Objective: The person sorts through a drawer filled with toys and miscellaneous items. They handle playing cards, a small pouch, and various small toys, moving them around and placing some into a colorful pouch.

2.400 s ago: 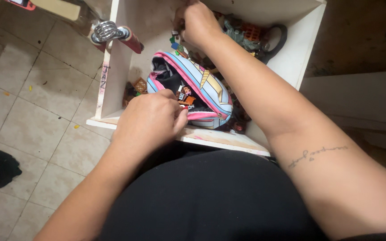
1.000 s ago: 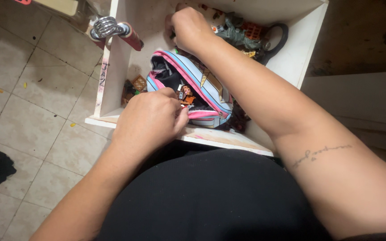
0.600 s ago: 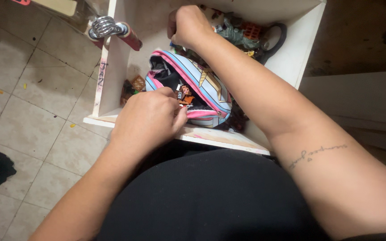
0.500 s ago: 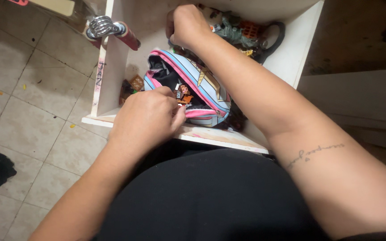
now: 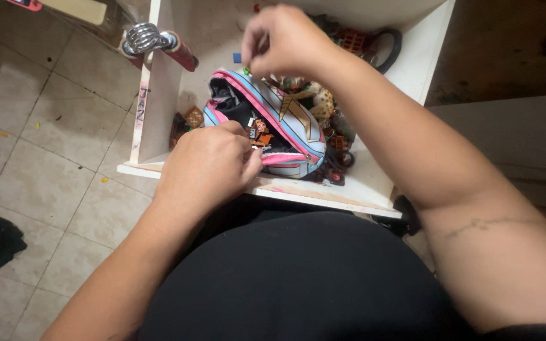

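While the person leaned over the white drawer (image 5: pixel 257 189), the left hand (image 5: pixel 206 167) rested at the near edge of the striped pouch (image 5: pixel 285 126), fingers curled and pinching the pouch's pink-trimmed open lip, holding the mouth wide. The pouch lay inside the drawer against its front wall, its long axis running from the far left corner of its opening toward the near right; soft fabric in pale blue, pink and cream bands, dark lining inside, with a few small orange and brown toy pieces (image 5: pixel 260 134) showing in the mouth. Just beyond the pouch's far end hovered the right hand (image 5: pixel 282 41), fingertips pressed together; whether anything sat between them could not be told. The pouch mouth lay below and nearer than that hand. Right of the pouch sat a jumble of small hard toys (image 5: pixel 330 136).
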